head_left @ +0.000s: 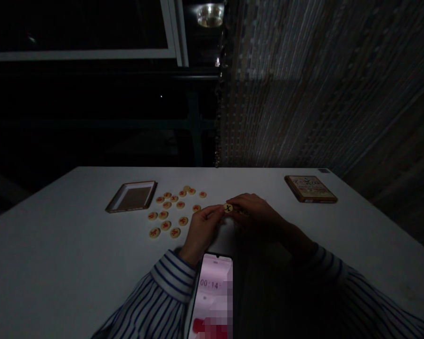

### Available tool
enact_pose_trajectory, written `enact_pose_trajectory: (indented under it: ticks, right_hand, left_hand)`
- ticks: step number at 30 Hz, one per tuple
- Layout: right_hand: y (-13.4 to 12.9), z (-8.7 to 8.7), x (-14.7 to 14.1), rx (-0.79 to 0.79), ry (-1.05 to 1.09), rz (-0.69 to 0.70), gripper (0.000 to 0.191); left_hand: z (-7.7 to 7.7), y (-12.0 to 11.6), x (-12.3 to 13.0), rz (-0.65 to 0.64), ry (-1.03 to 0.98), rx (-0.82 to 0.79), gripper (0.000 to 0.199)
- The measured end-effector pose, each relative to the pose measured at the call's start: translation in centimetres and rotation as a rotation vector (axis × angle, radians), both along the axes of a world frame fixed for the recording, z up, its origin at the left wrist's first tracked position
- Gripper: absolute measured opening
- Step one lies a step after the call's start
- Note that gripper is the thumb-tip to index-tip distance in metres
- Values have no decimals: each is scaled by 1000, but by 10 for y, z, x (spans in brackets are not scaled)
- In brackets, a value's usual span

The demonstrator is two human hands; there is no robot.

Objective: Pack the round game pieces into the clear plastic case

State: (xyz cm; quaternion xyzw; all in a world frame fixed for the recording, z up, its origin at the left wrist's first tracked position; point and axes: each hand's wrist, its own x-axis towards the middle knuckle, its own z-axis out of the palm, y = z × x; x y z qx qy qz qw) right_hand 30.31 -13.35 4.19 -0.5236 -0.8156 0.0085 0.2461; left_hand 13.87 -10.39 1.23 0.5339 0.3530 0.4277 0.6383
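A round xiangqi piece (228,208) with a black character is held upright, facing me, between the fingertips of both hands. My left hand (202,230) pinches its left edge with thumb and forefinger. From the other side my right hand (256,211) closes on its right edge, in deep shadow. More black-marked pieces (243,213) show dimly by the right fingers; whether that hand holds them, I cannot tell. Left of my hands, several red-marked pieces (175,232) lie loose and flat, and a blank-faced piece (187,188) sits at their far end.
An open shallow box half (154,188) stands at the table's (74,245) far left. The printed box lid (313,188) lies at the far right. A phone (212,296) with a running timer is close to me, beside my left wrist. A bead curtain (286,84) hangs behind the table.
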Motion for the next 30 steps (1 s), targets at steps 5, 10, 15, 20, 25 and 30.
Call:
enact_pose_trajectory:
  ticks: [5,10,15,20,25,30]
  right_hand:
    - [-1,3,2,10,-16,-20,32]
    - [0,7,10,1,-24,-60,32]
    - [-2,15,20,20,27,-80,30]
    - [-3,21,31,-16,28,-168,31]
    - [-2,20,42,-25,55,-232,32]
    - [-1,18,49,-42,31,-278,31]
  left_hand:
    - [2,0,1,-19,1,69,29]
    - [-3,0,3,6,143,197,29]
    - [-9,-2,3,-7,342,366,30]
    - [-12,-4,1,-23,451,523,29]
    - [-14,-5,-1,-52,521,586,29]
    - [-14,-5,-1,-54,568,642,27]
